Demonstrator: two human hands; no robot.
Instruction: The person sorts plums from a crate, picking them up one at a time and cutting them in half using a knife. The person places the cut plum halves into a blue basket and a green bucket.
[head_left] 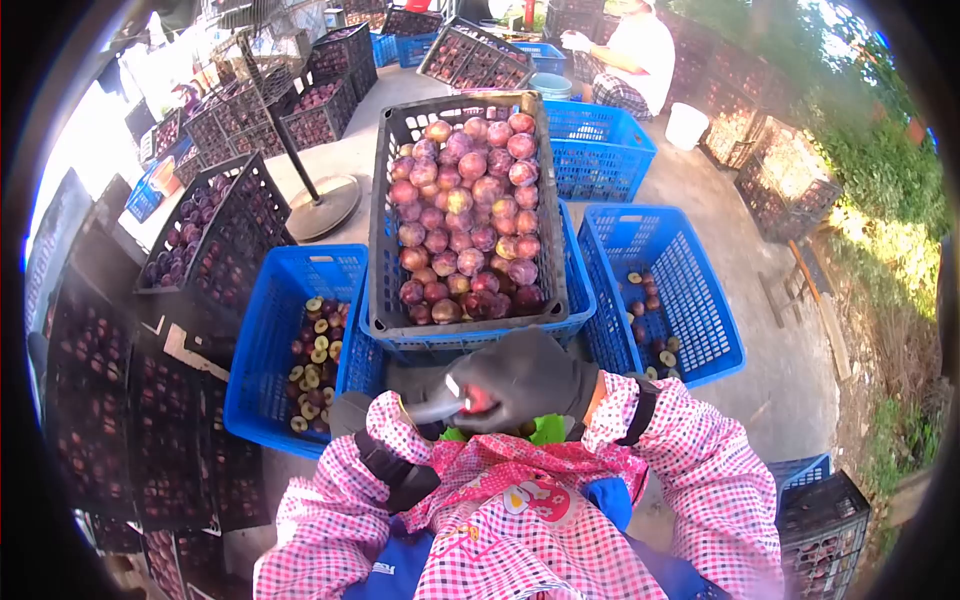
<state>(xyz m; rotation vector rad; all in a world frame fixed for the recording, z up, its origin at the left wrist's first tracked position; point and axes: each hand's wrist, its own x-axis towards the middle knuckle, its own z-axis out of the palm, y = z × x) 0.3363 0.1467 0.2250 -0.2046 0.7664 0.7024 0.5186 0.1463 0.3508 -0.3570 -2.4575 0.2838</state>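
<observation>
In dark gloves, both my hands meet low in the middle, in front of the plum crate. My right hand (535, 375) is closed, its fingers curled round a small red-handled tool (478, 400). A shiny grey, blade-like part points left from it. My left hand (405, 405) is close by, mostly hidden and blurred, so its fingers cannot be made out. Just beyond my hands, a black crate (380, 215) full of whole plums (465, 215) rests on a blue crate (583, 300). Halved plums (318, 375) lie in the left blue basket (255, 350).
To the right, a blue basket (705, 300) holds some plums, several of them halved. Black crates of plums (205, 235) are stacked at left. A pole on a round base (325, 208) stands behind them. Another person (635, 60) sits at the back near a white bucket (686, 126).
</observation>
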